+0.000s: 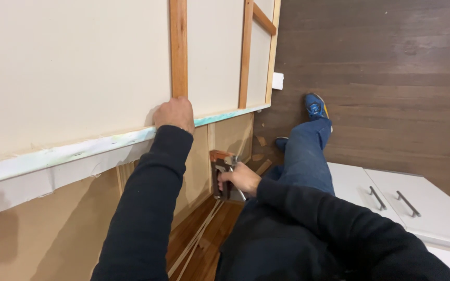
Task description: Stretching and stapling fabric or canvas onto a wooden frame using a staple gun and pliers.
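A large stretched canvas (69, 67) lies with its back up, showing cream cloth and wooden stretcher bars (178, 49). My left hand (174, 114) grips its near edge, where stapled cloth with green paint smears folds over. Below the canvas my right hand (241, 178) holds a metal staple gun (224, 174) with an orange-brown top, close to a lower wooden frame (204, 156).
Dark wood floor (391, 62) spreads to the right. My leg in blue jeans and a blue shoe (316, 106) stretch out over it. A white cabinet (417, 203) with two bar handles sits at the right. Thin wooden strips (196, 242) lie on the floor below.
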